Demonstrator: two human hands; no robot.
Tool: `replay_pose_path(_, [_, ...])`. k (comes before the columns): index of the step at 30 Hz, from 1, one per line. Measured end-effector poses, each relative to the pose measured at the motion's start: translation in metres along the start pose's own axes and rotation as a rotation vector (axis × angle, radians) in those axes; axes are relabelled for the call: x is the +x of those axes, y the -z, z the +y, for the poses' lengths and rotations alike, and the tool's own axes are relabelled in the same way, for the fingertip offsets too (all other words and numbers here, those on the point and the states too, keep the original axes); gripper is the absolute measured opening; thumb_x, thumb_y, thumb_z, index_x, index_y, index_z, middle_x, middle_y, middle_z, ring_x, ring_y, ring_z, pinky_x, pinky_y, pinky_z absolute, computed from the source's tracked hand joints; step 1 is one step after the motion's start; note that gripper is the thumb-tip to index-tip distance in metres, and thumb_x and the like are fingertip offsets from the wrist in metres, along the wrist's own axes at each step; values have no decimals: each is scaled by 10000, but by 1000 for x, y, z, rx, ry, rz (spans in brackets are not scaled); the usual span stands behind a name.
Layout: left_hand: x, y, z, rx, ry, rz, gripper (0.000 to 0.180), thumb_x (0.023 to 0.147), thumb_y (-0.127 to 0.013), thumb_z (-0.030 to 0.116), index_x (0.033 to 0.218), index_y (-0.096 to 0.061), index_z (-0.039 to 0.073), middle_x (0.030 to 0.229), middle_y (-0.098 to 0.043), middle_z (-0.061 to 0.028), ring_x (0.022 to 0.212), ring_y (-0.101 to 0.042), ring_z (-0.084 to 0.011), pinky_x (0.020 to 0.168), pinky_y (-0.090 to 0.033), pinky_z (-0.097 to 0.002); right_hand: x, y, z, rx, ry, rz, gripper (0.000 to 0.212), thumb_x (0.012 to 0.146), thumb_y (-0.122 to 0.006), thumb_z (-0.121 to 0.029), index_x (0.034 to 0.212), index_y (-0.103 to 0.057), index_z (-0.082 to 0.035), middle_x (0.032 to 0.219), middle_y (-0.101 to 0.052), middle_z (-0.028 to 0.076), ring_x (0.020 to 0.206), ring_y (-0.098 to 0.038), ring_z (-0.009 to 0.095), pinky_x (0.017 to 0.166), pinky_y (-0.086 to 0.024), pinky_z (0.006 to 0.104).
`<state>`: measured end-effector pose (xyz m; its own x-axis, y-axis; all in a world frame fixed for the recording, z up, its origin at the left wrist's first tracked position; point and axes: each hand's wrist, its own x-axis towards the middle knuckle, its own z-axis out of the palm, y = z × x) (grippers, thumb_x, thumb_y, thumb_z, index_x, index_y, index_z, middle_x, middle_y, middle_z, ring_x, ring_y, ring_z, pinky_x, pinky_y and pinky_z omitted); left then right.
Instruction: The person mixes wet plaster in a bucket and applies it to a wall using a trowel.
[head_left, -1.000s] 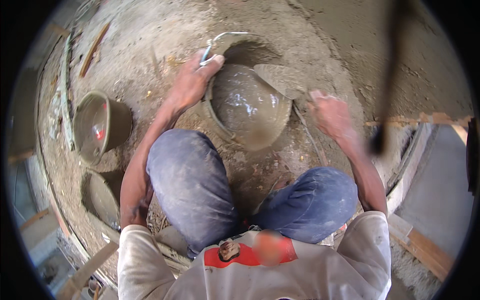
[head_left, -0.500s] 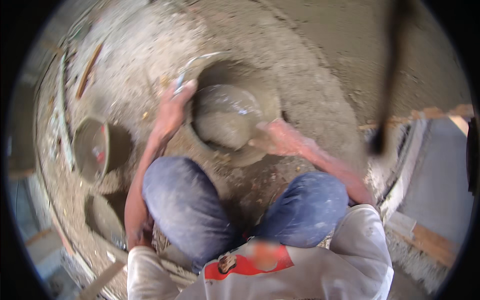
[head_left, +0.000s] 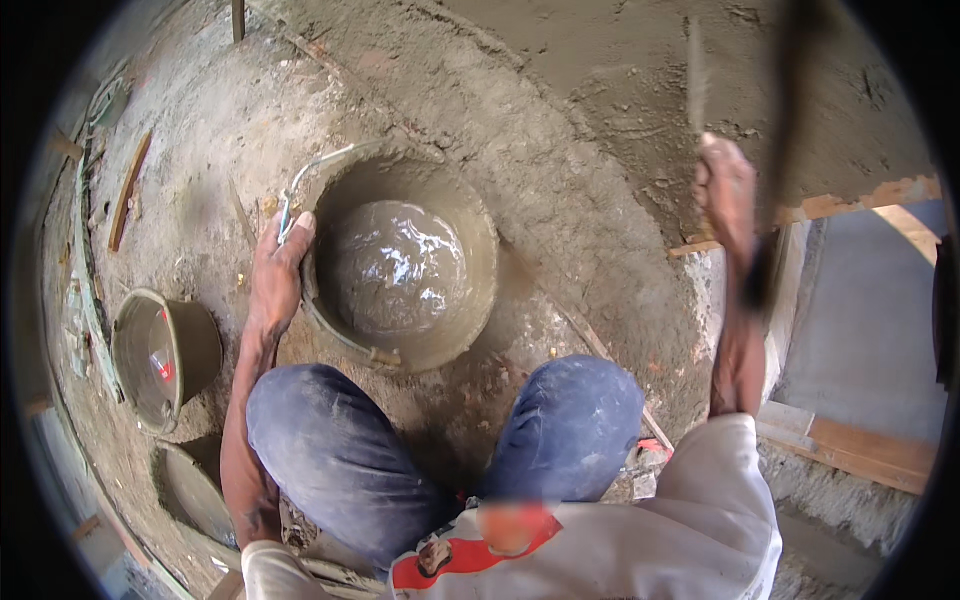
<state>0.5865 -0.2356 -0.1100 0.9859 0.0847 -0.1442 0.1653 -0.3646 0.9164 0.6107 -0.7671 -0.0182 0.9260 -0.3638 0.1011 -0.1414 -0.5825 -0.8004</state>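
The left hand is pinching the rim of a big bucket, with its thumb lying at the top and its fingers bending around the outside. A thin wire handle is touching this hand and curving along the far side of the bucket. The bucket is sitting on the ground, in front of the two knees. Wet gray mud is shining inside it.

The right hand is curling tightly around a trowel, well apart from the bucket. The trowel's thin blade is pointing away from the person and looking blurry. It is showing over a wide, wet mud patch at the far right part of the ground. A strip of wood is running along the near edge of that patch.

Near the left edge of the ground, a smaller bucket is standing, with something red showing inside. Another bucket is sitting just behind it, closer to the person. Farther off, a brown stick is lying near the same left edge. Blue pants are covering the bent knees.
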Motion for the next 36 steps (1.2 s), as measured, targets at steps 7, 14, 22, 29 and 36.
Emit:
replay_pose_path(7, [4, -25, 34, 143, -151, -77, 488, 1016, -579, 435, 1225, -613, -4, 1084, -670, -150, 1049, -599, -252, 971, -444, -394, -70, -65, 3, -633, 620, -281, 249, 1025, -589, -285, 1139, -595, -64, 852, -700, 182, 691, -698, 301, 603, -552, 431])
replay_pose_path(14, [1, -19, 28, 170, -112, -118, 535, 1033, -559, 439, 1328, -581, -6, 1236, -662, -226, 1171, -615, -347, 1033, -439, -425, -115, -202, -8, -1038, 647, -841, 256, 973, -583, -180, 1143, -649, 0, 918, -720, 242, 804, -732, 416, 712, -593, 511])
replay_pose_path(22, [1, -9, 37, 113, -55, -191, 530, 1049, -571, 393, 1396, -569, -7, 1311, -642, -167, 1240, -568, -249, 1106, -391, -358, -146, -227, -17, -354, 563, -1116, 358, 962, -634, -317, 1118, -655, 4, 937, -688, 299, 915, -678, 482, 811, -547, 544])
replay_pose_path(29, [9, -7, -9, -37, -39, -8, 520, 1044, -562, 379, 1330, -591, -54, 1257, -670, -163, 1194, -587, -258, 1075, -409, -372, -136, -164, -51, -314, 591, -1055, 344, 997, -644, -299, 1103, -646, 29, 795, -668, 240, 709, -689, 409, 683, -563, 504])
replay_pose_path(36, [12, -5, -3, -59, 17, -32, 593, 1049, -555, 373, 1435, -507, -75, 1346, -626, -205, 1275, -560, -280, 1126, -382, -369, -27, -108, -49, 74, -285, -1041, 302, 1015, -624, -276, 1102, -659, 11, 727, -619, 54, 508, -582, 91, 411, -494, 236])
